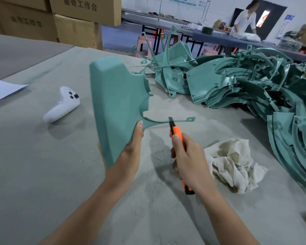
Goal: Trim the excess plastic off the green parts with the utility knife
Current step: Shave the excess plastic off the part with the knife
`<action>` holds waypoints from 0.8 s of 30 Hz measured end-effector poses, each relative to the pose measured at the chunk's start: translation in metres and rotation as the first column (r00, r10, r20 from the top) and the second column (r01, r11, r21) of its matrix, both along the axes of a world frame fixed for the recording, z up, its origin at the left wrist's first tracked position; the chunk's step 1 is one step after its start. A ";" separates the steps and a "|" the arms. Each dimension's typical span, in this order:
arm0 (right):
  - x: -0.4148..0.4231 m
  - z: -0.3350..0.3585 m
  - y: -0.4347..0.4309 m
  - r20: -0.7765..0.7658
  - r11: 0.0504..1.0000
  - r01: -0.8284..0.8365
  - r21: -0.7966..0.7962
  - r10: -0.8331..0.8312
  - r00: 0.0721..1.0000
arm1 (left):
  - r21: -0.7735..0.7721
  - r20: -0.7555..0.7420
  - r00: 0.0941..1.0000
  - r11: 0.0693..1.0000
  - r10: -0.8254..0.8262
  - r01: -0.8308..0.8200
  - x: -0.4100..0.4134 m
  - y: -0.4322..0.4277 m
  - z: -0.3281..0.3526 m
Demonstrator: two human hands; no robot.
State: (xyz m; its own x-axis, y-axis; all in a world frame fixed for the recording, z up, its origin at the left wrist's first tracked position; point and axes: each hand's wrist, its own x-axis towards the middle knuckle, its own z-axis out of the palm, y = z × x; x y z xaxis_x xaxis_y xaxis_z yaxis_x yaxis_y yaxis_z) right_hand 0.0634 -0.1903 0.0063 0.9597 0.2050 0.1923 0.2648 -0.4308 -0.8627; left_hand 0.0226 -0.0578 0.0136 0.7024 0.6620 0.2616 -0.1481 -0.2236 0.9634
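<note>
Trimming under way on one green part (117, 103), held up off the worktop (42, 165) in the left hand (129, 152), whose fingers (139, 131) clamp its lower edge, thumb on the near face. Right hand (189, 160): wrapped tight around the utility knife (177, 133), thumb on the orange body, short blade extended and touching a thin curved strip (182, 119) that projects from the part's right side. Strip not yet severed; judged to be the excess.

Progress: seemingly early. A large pile of green parts (245, 82) lies on the worktop to the right, many with thin sprue-like arms attached; no separate finished stack can be told apart.

Materials: moulded teal-green plastic. The held part is a fan-shaped panel, matt and finely grained, with rounded top corners and a concave cut-out. Glossier ribbed faces show in the pile. Worktop covered in coarse grey cloth. Crumpled off-white rag (235, 161) just beside the knife hand; white controller (64, 105) to the left.
</note>
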 end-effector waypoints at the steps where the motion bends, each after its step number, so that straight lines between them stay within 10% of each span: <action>1: -0.006 0.001 0.005 0.010 0.999 -0.043 0.018 0.043 0.999 | 0.022 -0.037 0.999 1.000 -0.004 0.005 0.001 0.000 -0.002; 7: -0.020 0.009 0.015 0.018 0.975 -0.186 0.123 0.185 0.983 | -0.011 -0.001 0.999 0.999 -0.035 0.035 0.001 -0.001 -0.003; 15: 0.016 0.013 -0.023 -0.144 0.984 0.141 0.107 -0.125 0.982 | 0.040 0.072 0.997 0.999 -0.015 0.012 -0.003 0.000 -0.004; 24: -0.022 0.012 0.015 -0.093 0.956 -0.214 0.199 0.236 0.967 | 0.028 -0.051 0.996 0.997 -0.070 0.072 0.007 0.003 -0.012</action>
